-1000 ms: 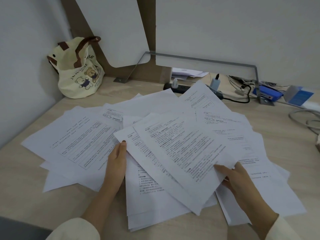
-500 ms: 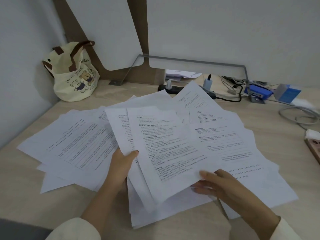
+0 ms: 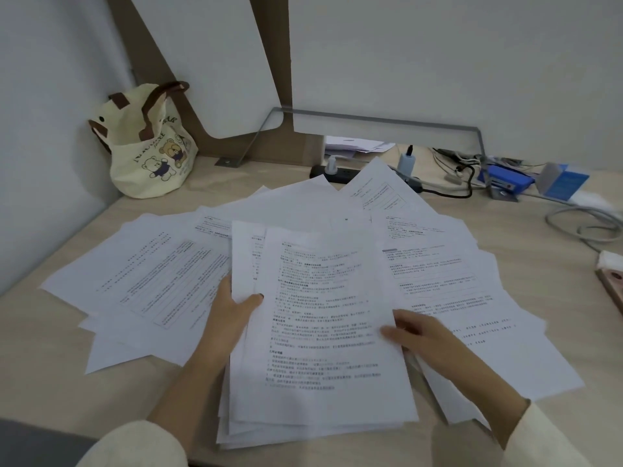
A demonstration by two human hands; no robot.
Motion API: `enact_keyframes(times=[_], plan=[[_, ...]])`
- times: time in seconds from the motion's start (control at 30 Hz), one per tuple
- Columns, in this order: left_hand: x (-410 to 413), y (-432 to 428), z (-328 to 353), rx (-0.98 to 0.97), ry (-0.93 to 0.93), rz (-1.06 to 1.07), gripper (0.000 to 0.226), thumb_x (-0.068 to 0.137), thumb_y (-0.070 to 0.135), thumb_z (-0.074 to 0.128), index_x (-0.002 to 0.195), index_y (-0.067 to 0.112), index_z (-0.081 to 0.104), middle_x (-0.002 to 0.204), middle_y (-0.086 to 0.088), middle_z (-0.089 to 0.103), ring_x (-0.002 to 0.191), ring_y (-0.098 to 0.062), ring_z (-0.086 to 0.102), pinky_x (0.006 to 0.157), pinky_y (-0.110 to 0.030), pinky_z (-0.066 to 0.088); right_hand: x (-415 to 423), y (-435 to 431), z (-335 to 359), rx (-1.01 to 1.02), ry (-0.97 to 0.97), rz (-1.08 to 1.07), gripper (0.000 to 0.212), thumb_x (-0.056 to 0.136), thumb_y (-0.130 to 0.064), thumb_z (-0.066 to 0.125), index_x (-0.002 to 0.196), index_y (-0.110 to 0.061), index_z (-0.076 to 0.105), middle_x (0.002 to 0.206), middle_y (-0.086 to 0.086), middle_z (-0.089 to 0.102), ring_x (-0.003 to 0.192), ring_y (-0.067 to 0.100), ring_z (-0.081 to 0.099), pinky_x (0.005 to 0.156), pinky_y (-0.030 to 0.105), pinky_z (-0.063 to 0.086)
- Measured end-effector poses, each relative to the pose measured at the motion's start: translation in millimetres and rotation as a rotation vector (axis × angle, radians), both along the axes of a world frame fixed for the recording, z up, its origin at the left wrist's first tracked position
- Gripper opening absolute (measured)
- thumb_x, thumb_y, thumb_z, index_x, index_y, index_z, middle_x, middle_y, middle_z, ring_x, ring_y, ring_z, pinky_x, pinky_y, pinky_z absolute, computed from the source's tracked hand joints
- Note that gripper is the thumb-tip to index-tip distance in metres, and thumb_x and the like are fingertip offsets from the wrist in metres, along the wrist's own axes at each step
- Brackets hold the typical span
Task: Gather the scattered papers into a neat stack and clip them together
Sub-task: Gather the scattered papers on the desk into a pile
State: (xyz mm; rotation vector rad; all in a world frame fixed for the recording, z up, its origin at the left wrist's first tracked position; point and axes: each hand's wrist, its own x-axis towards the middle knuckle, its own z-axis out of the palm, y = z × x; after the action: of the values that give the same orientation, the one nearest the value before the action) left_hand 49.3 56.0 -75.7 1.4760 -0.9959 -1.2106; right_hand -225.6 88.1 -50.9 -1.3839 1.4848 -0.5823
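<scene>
Several printed white sheets lie fanned over the wooden desk (image 3: pixel 553 298). A rough pile of papers (image 3: pixel 323 325) sits in the middle, straight toward me. My left hand (image 3: pixel 232 315) grips the pile's left edge, thumb on top of the sheets. My right hand (image 3: pixel 418 332) rests on the pile's right edge, fingers spread on the top sheet. Scattered papers (image 3: pixel 151 274) spread to the left, and more loose sheets (image 3: pixel 448 281) lie to the right and behind. No clip is visible.
A cream bear-print tote bag (image 3: pixel 148 146) stands in the back left corner. A black power strip (image 3: pixel 333 173), cables (image 3: pixel 580 224), a blue stapler-like object (image 3: pixel 505 180) and a blue-white box (image 3: pixel 566 183) line the back. A pink-brown object (image 3: pixel 612 284) lies at the right edge.
The top sheets have turned from slanted to straight and settled onto the central pile. My right hand moved from the lower right corner up onto the right edge.
</scene>
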Motion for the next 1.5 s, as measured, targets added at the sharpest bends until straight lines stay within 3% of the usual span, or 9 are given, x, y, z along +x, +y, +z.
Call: enact_keyframes(times=[0.1, 0.17, 0.23, 0.33, 0.5, 0.9, 1.13, 1.27, 1.5], plan=[[-2.8, 0.1, -4.0, 0.003, -0.042, 0.027, 0.055, 0.087, 0.001, 0.057, 0.134, 0.015, 0.034, 0.11, 0.002, 0.054, 0.093, -0.012, 0.057, 0.064, -0.021, 0.043, -35.8, -14.7, -7.6, -0.204, 0.298, -0.325, 0.03, 0.084, -0.017, 0.065, 0.113, -0.012, 0.062, 0.091, 0.006, 0.066, 0.078, 0.019, 0.059, 0.073, 0.027, 0.046], [-4.5, -1.3, -5.1, -0.017, -0.072, 0.031, 0.064, 0.087, 0.0, 0.055, 0.139, 0.023, 0.027, 0.118, 0.003, 0.048, 0.104, -0.017, 0.054, 0.067, -0.022, 0.044, -66.5, -22.7, -13.4, -0.218, 0.528, -0.433, 0.044, 0.08, -0.021, 0.069, 0.12, -0.007, 0.057, 0.111, 0.019, 0.063, 0.101, 0.033, 0.056, 0.093, 0.041, 0.041], [-4.9, -3.4, -7.5, -0.031, -0.118, 0.019, 0.068, 0.087, -0.001, 0.053, 0.142, 0.027, 0.023, 0.127, 0.004, 0.046, 0.111, -0.017, 0.05, 0.078, -0.027, 0.046, -94.3, -26.0, -18.0, -0.102, 0.683, -0.462, 0.062, 0.078, -0.031, 0.07, 0.131, -0.007, 0.048, 0.13, 0.026, 0.049, 0.123, 0.04, 0.04, 0.105, 0.044, 0.027], [-3.7, -3.3, -9.5, -0.012, -0.167, 0.002, 0.074, 0.088, 0.005, 0.052, 0.147, 0.03, 0.016, 0.146, 0.005, 0.037, 0.13, -0.019, 0.042, 0.104, -0.043, 0.04, -117.4, -25.8, -24.2, 0.023, 0.772, -0.48, 0.081, 0.074, -0.044, 0.07, 0.139, -0.008, 0.037, 0.138, 0.028, 0.037, 0.131, 0.04, 0.029, 0.107, 0.043, 0.024], [-5.9, -0.5, -6.6, 0.017, -0.186, 0.024, 0.069, 0.092, 0.009, 0.048, 0.148, 0.027, 0.013, 0.154, 0.006, 0.025, 0.14, -0.016, 0.028, 0.115, -0.04, 0.026, -125.6, -30.7, -28.3, 0.063, 0.777, -0.521, 0.087, 0.07, -0.05, 0.071, 0.138, -0.007, 0.039, 0.137, 0.028, 0.039, 0.13, 0.04, 0.031, 0.107, 0.043, 0.025], [-3.0, 0.8, -11.0, 0.03, -0.239, 0.035, 0.057, 0.095, 0.017, 0.041, 0.148, 0.026, 0.021, 0.15, 0.004, 0.034, 0.135, -0.019, 0.036, 0.111, -0.039, 0.031, -128.2, -30.9, -21.3, 0.054, 0.769, -0.589, 0.093, 0.067, -0.051, 0.074, 0.138, -0.005, 0.034, 0.138, 0.027, 0.035, 0.129, 0.041, 0.029, 0.106, 0.048, 0.024], [-3.8, -0.5, -14.1, 0.051, -0.186, 0.051, 0.063, 0.089, 0.02, 0.058, 0.144, 0.025, 0.027, 0.138, 0.0, 0.047, 0.122, -0.022, 0.05, 0.103, -0.047, 0.041, -115.6, -22.6, -26.8, -0.191, 0.815, -0.646, 0.078, 0.071, -0.034, 0.076, 0.129, 0.005, 0.04, 0.125, 0.031, 0.044, 0.116, 0.045, 0.04, 0.097, 0.051, 0.033], [-4.3, -1.7, -14.2, 0.102, -0.265, 0.053, 0.037, 0.088, 0.02, 0.057, 0.123, 0.019, 0.044, 0.115, -0.001, 0.058, 0.101, -0.021, 0.058, 0.091, -0.046, 0.048, -112.0, -19.5, -30.7, -0.289, 0.863, -0.633, 0.077, 0.07, -0.03, 0.078, 0.127, 0.007, 0.041, 0.124, 0.032, 0.044, 0.114, 0.046, 0.04, 0.097, 0.052, 0.034], [-8.5, 3.3, -10.3, 0.009, -0.212, 0.085, 0.013, 0.093, 0.014, 0.049, 0.103, 0.022, 0.047, 0.093, 0.006, 0.057, 0.083, -0.01, 0.056, 0.079, -0.036, 0.048, -111.0, -17.5, -34.3, -0.376, 0.883, -0.617, 0.062, 0.076, -0.025, 0.072, 0.123, 0.005, 0.045, 0.129, 0.028, 0.044, 0.121, 0.042, 0.038, 0.102, 0.051, 0.034]])
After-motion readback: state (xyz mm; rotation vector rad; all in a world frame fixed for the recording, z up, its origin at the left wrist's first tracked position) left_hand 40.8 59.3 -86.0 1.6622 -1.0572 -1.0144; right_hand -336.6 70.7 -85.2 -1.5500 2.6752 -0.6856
